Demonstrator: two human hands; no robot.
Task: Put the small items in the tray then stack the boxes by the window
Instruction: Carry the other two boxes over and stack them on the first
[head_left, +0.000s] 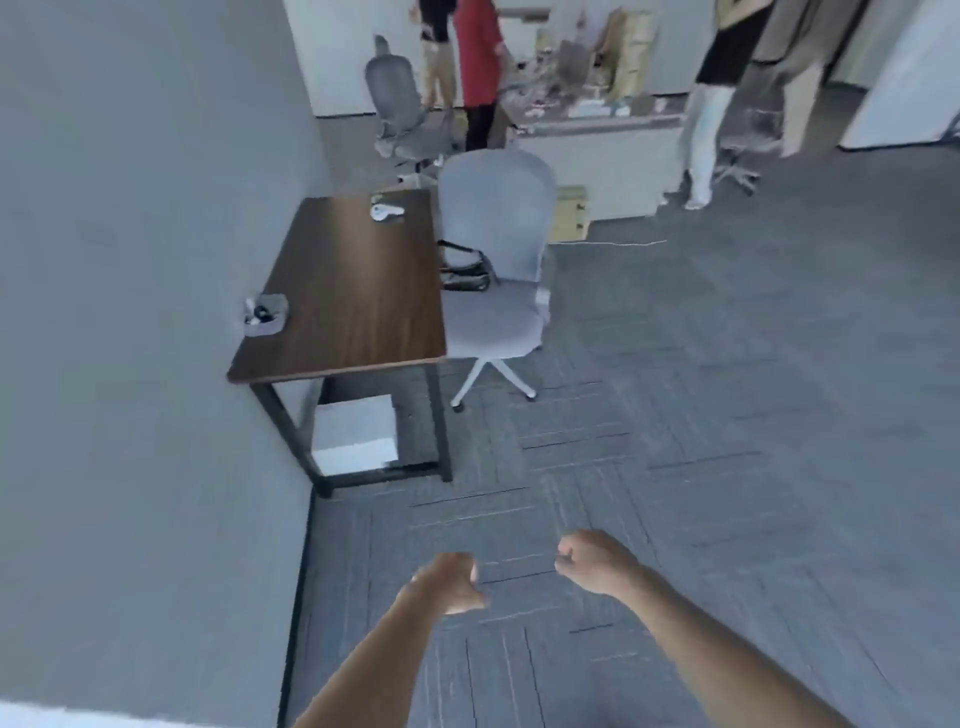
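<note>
A dark wooden table (353, 291) stands against the wall ahead of me. A small grey tray (266, 315) with several small items in it sits at the table's near left corner. A white small item (387, 212) lies at the far end of the tabletop. Under the table a white box (355, 434) rests on the floor. My left hand (453, 582) and my right hand (595, 562) hang over the carpet well short of the table, both with fingers curled and nothing in them.
A grey office chair (493, 270) stands at the table's right side, with a second chair (400, 109) further back. Several people stand around a cluttered counter (597, 130) at the back. A tan box (570, 213) sits beside that counter. Grey carpet lies between me and the table.
</note>
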